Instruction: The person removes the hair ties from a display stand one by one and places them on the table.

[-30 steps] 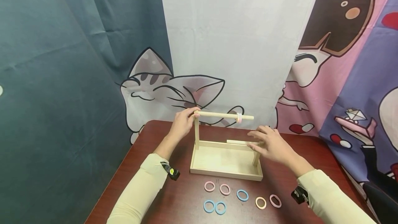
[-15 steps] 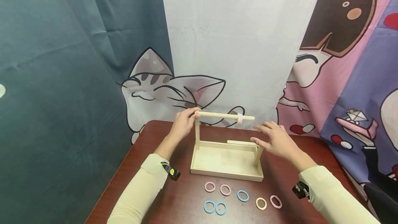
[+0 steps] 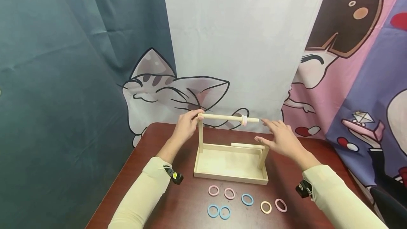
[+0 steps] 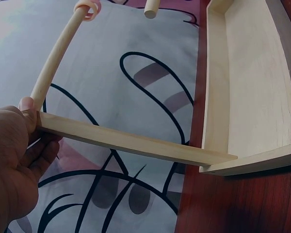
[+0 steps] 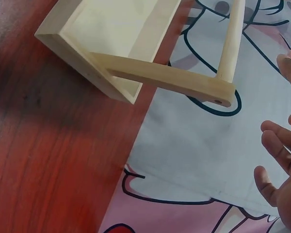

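Pale wooden rack, pink ring, reddish-brown table

Head high, frontal; wrists close, perhaps sideways; share rack.

Dark red-brown wood table fills lower centre of head view. Pale wood tray sits at centre of it. Seven hair rings lie in front of tray, lower centre: two pink, blue, orange, pink at right; two blue nearest bottom edge, touching.
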Demonstrator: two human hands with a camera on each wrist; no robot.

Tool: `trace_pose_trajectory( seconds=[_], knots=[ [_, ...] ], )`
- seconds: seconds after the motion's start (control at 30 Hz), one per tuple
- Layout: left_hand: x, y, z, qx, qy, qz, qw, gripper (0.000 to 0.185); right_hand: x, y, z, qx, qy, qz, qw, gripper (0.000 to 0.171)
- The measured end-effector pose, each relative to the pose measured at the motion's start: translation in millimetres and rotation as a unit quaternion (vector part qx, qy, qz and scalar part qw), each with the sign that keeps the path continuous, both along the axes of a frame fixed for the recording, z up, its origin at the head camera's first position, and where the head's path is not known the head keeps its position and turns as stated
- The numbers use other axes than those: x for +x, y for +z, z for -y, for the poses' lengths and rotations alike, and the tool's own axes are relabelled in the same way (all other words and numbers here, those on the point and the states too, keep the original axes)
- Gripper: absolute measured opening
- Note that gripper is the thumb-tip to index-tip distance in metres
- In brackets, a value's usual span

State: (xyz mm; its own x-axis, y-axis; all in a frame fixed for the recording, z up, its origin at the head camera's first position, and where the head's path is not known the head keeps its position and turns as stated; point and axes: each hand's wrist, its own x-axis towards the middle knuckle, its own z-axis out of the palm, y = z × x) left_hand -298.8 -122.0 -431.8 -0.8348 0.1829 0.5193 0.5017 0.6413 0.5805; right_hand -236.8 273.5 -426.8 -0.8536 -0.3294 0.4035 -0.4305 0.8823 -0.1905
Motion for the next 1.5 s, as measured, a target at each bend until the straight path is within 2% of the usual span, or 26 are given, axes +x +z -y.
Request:
trace_pose_trajectory(
  seconds=[0.2,0.43,0.9,1.23,1.5],
  knots=[
    [-2.8,-1.4,2,-0.003,0.008,-0.003,1.0,0.032,-6.1,2.3,10,-0.02,0.012,0.004,1.0,0.083],
    [-2.2,-2.5,2,-0.002,0.008,-0.017,0.9998,0.03,-9.9,6.4,19,-0.02,0.02,0.014,1.0,0.084],
    [-3.4,-2.4,1,0.001,0.0,-0.016,0.9999,0.031,-24.8,17.4,40,-0.003,0.044,-0.022,0.999,0.066],
    [-2.9,-1.9,0,-0.011,0.001,-0.011,0.9999,0.036,-32.4,14.7,46,-0.008,0.043,-0.047,0.998,0.051],
    [-3.4,-2.8,1,0.0,-0.001,-0.019,0.9998,0.031,-31.5,17.0,44,-0.018,0.048,-0.062,0.997,0.051]
  ],
)
